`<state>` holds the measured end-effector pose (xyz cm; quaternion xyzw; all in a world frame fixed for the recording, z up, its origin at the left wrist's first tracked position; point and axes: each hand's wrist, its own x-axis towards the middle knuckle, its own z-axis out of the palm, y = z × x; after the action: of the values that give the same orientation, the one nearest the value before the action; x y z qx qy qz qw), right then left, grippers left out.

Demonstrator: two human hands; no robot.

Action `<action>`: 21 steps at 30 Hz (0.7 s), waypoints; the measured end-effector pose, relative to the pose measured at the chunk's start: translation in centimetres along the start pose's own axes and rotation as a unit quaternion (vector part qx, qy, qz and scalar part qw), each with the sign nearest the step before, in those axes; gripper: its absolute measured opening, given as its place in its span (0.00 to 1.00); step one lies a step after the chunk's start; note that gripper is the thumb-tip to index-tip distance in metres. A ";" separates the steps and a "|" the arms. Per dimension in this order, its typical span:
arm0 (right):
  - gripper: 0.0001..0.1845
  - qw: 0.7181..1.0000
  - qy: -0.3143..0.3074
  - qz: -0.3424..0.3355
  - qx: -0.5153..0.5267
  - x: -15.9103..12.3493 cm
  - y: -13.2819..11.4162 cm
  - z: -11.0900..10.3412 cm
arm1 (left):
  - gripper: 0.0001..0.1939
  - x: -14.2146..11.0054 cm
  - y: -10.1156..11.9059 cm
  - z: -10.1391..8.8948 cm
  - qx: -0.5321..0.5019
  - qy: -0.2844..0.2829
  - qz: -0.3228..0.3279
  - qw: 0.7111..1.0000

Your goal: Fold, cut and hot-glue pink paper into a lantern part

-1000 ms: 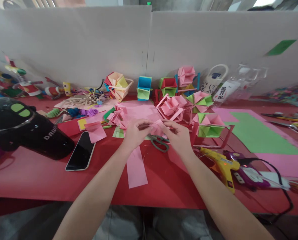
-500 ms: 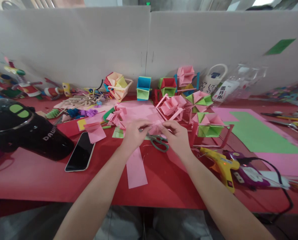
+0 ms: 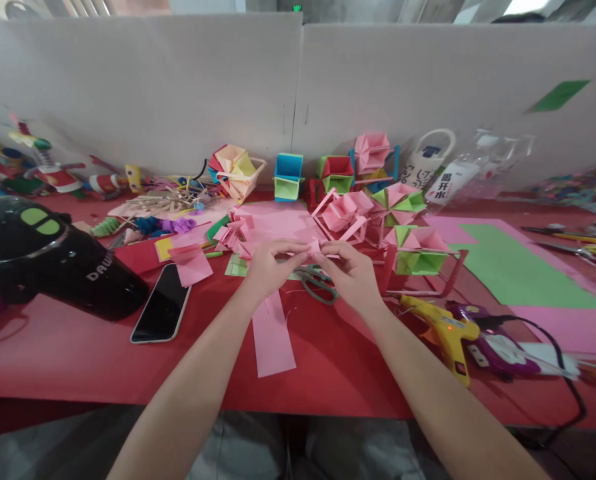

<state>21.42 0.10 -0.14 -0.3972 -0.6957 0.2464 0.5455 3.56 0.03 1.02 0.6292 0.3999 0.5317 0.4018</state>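
Note:
Between the fingertips of both my hands is a small folded piece of pink paper (image 3: 314, 248). My left hand (image 3: 274, 267) pinches it from the left, and my right hand (image 3: 349, 268) from the right; the fingers cover much of it. Scissors with grey-green handles (image 3: 319, 285) lie on the table just below my fingertips, their blades partly hidden. A pink paper strip (image 3: 272, 333) stretches toward me under my left wrist. Folded pink paper pieces (image 3: 235, 232) are heaped left of my hands. Behind my right hand stands a pink paper wheel on a frame (image 3: 341, 213).
A black tumbler (image 3: 73, 260) and a phone (image 3: 161, 305) lie at left. To the right are a pink and green paper wheel (image 3: 421, 250), a yellow glue gun (image 3: 445, 333), a purple power strip (image 3: 501, 350) with a black cable, and green paper (image 3: 528, 267). A white partition (image 3: 178, 87) closes the back.
My fingertips have drawn closer together around the pink paper, which now looks smaller and more covered. The things on the table have stayed in place.

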 end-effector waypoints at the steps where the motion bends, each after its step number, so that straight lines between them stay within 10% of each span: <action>1: 0.06 1.000 -0.006 -0.009 -0.006 0.0 0.0 0.0 | 0.05 0.0 0.1 -0.1 -0.003 -0.001 -0.008 1.000; 16: 0.04 0.991 -0.095 -0.075 -0.052 -0.3 -1.1 -0.4 | 0.06 0.4 0.0 -0.9 0.003 -0.009 -0.047 0.999; 21: 0.03 0.994 -0.084 -0.057 -0.035 -0.4 -1.2 -0.4 | 0.13 0.2 -0.1 -1.0 -0.052 -0.054 -0.185 0.980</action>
<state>21.52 -0.93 0.66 -0.3536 -0.7690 0.2224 0.4839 2.63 0.31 1.10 0.5507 0.4582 0.4336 0.5466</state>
